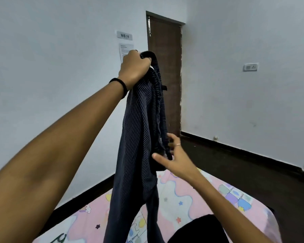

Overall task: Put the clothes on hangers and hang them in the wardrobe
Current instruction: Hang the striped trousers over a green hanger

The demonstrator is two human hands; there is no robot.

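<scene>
Our left hand (134, 67) grips the dark navy pinstriped cloth garment (140, 130) aloft; our right hand (174, 157), fingers (172, 137) spread wide, touches its folds.

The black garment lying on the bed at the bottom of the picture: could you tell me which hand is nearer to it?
Right. The right hand touches the striped garment low down, above the black garment; the left hand grips the striped garment's top, far higher.

The garment's (139, 137) lower end runs off the bottom edge, and its top is bunched inside the left hand (134, 67), so whether a hanger sits there cannot be told. A dark cloth (200, 228) on the bed (174, 193) is cut off below. The printed sheet's (125, 50) text is too small to read.
</scene>
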